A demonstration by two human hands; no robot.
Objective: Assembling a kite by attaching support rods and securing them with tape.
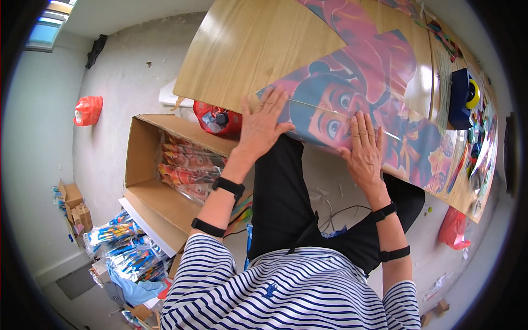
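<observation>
A thin printed sheet (305,97) with a large cartoon face lies over the near edge of the wooden table (264,45). Across the face runs a thin, pale rod (317,106). My left hand (266,117) rests flat on the sheet's left corner, close to the rod's left end, fingers a little spread. Palm down on the lower part of the face, my right hand (365,146) has its fingertips near the rod and its thumb held apart. Neither hand grips anything. What lies under the palms is hidden.
At the table's right stand a blue tape dispenser (460,99), thin rods (444,86) and coloured strips. An open cardboard box (144,152) with packed printed goods stands left of my legs, near a red container (216,119). Wrapped bundles (132,247) lie lower left; cables (330,210) cross the floor.
</observation>
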